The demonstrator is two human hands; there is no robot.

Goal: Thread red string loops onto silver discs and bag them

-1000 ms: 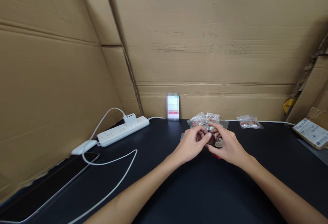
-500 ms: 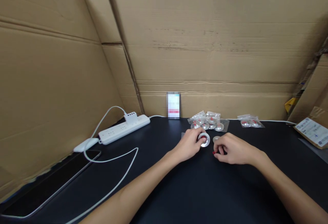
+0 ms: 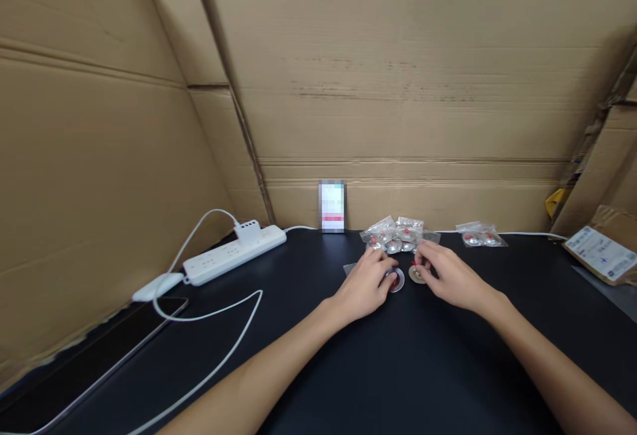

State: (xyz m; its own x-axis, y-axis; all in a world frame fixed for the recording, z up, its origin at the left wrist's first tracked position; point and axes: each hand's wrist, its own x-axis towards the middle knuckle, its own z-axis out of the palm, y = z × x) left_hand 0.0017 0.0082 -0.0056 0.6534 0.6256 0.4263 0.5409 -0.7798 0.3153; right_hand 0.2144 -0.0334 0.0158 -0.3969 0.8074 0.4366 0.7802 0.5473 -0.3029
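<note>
My left hand (image 3: 365, 286) is closed around the near edge of a round disc (image 3: 399, 284) with a pale shiny rim and a dark red middle. The disc is low over the black table or resting on it; I cannot tell which. In a pinch, the fingers of my right hand (image 3: 450, 277) hold a small red piece (image 3: 414, 263) just above a second flat, silvery round disc (image 3: 417, 277). That disc lies on the table, partly hidden by the fingers. Past my left fingers a bit of clear plastic (image 3: 349, 268) shows.
Small clear bags (image 3: 393, 233) of silvery discs with red marks lie behind my hands, more bags (image 3: 480, 236) to their right. A phone (image 3: 333, 207) leans on the cardboard wall (image 3: 348, 110). At left are a power strip (image 3: 233, 256), cable and tablet (image 3: 94, 369); at right, a labelled box (image 3: 602, 252).
My right hand has moved away from me with the small red piece, to over the second disc. My left hand has lowered and tilted its disc. The view has shifted slightly.
</note>
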